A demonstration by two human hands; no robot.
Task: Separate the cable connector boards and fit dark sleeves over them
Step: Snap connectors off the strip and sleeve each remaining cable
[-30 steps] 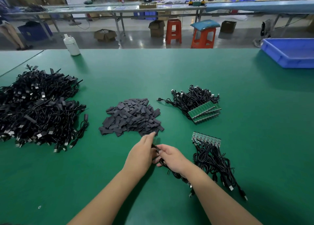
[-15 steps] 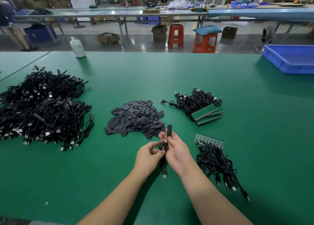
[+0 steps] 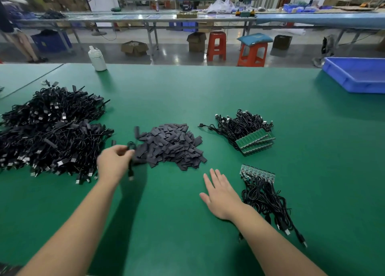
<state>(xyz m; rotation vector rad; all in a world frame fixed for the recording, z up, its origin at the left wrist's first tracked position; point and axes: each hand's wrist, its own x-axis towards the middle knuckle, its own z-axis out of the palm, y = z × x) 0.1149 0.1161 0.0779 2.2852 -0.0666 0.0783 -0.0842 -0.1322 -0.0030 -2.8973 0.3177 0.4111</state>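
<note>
Left hand [image 3: 113, 163] pinches a sleeved cable [image 3: 130, 150] beside the finished heap [image 3: 50, 132] | right hand [image 3: 220, 194] flat, empty, near the joined connector boards [image 3: 257, 172] | risk: dangling plug snags the sleeve pile [image 3: 170, 145], scattering it

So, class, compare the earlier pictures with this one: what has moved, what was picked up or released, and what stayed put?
The left hand has swung left toward the big cable pile, carrying the sleeved cable alone in its grip. The right hand has let go of that cable and now lies open near the board strip with cables. The sleeve pile and stacked boards are unchanged.
</note>
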